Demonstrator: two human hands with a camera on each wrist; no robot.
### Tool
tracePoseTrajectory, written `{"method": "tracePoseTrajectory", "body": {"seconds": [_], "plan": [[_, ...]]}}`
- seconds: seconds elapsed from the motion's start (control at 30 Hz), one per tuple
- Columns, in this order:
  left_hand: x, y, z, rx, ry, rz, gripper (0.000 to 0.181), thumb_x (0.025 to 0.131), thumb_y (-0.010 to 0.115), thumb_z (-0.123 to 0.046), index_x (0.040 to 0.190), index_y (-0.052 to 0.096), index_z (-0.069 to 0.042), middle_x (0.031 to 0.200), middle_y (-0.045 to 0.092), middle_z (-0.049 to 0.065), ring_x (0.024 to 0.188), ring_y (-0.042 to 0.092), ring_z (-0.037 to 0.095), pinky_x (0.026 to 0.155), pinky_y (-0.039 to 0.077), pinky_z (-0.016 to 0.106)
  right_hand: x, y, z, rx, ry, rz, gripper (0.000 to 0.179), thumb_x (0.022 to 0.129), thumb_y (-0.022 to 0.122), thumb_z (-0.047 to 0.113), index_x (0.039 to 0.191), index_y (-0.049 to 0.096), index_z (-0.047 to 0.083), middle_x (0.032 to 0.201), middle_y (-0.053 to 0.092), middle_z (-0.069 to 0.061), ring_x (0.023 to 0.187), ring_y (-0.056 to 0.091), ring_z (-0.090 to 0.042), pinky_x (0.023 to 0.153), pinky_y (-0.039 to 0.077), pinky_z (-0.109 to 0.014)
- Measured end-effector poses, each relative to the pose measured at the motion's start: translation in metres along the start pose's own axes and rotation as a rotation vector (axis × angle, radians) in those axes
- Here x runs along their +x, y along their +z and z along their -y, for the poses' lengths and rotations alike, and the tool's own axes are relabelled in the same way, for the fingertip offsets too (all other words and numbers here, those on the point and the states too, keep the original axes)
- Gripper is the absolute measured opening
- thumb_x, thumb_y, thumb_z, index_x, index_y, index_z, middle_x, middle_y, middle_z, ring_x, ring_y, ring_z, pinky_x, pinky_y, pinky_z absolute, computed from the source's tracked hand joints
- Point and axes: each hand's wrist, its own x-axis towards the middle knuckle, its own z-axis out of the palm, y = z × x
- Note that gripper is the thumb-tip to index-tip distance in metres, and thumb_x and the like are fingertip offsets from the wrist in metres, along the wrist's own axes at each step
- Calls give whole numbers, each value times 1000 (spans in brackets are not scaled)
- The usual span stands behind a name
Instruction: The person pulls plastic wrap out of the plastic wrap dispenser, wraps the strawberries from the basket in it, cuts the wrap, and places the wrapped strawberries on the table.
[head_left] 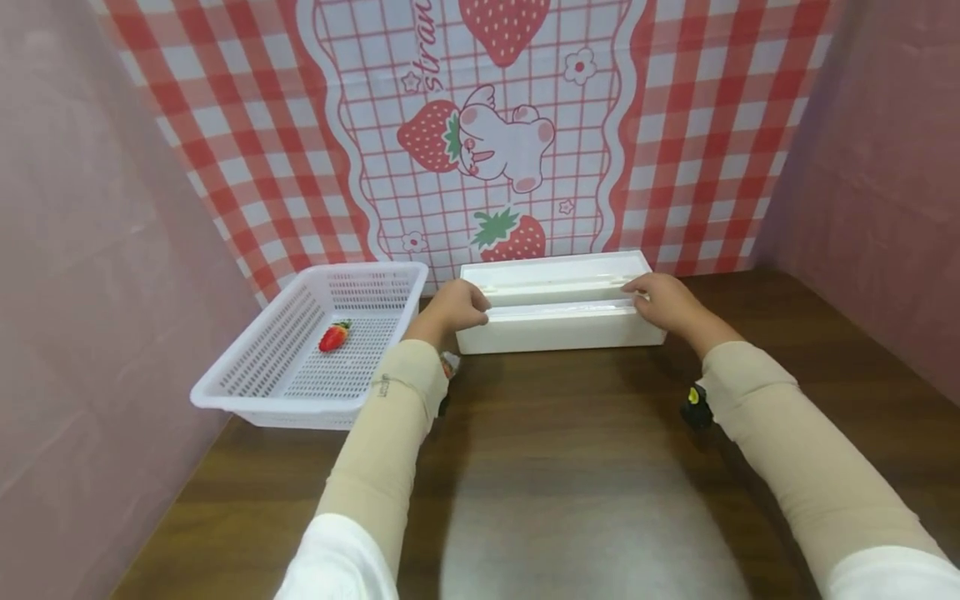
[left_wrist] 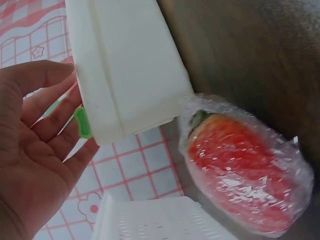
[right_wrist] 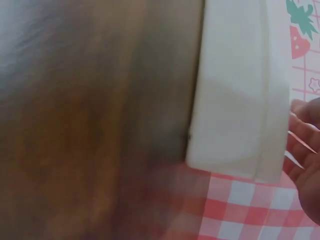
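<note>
A long white box stands at the back of the table with its lid raised behind it. My left hand grips the top edge at the box's left end, fingers reaching behind. My right hand holds the same edge near the right end, its fingertips partly hidden. A shiny strip runs along the opening between the hands. In the left wrist view a small green plastic piece shows at the box's end. A strawberry wrapped in clear film lies beside that end, mostly behind my left wrist in the head view.
A white perforated basket stands on the left with one unwrapped strawberry inside. A red-and-white checked cloth with strawberry prints hangs behind the wooden table. Pink fabric walls flank both sides.
</note>
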Motion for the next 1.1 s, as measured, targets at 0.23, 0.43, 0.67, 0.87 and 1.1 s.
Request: {"method": "tracePoseTrajectory", "body": {"seconds": [0.23, 0.43, 0.67, 0.87, 1.1], "plan": [[3, -4, -4, 72, 18, 24, 17, 84, 67, -6, 98, 76, -5, 99, 73, 9, 94, 65, 23, 85, 53, 32, 7, -4, 1, -6, 33, 97, 15, 88, 61, 2, 96, 71, -7, 90, 68, -20, 73, 53, -27, 68, 49, -42], [4, -5, -4, 82, 34, 12, 13, 87, 68, -6, 97, 76, -6, 98, 73, 9, 93, 66, 23, 86, 53, 31, 5, -5, -1, 3, 49, 94, 14, 91, 62, 4, 97, 68, -7, 87, 66, -18, 75, 53, -29, 70, 49, -44], [8, -2, 0, 88, 16, -31, 15, 88, 65, -3, 97, 76, -6, 98, 73, 8, 94, 64, 23, 86, 52, 32, 5, -3, -1, 31, 56, 86, 17, 92, 62, 7, 99, 66, -8, 87, 65, -17, 76, 54, -28, 71, 49, -44], [8, -1, 0, 70, 6, -67, 17, 89, 61, 0, 96, 75, -6, 97, 72, 8, 92, 64, 22, 84, 53, 32, 8, -3, 2, 36, 62, 105, 17, 92, 64, 10, 93, 69, -6, 78, 63, -11, 71, 52, -25, 65, 47, -39], [9, 0, -3, 74, -11, -70, 21, 89, 58, 2, 97, 75, -6, 100, 72, 8, 94, 64, 23, 86, 52, 33, 11, 0, 4, 16, 63, 82, 17, 95, 57, 8, 95, 62, -8, 77, 58, -13, 72, 51, -28, 66, 46, -43]]}}
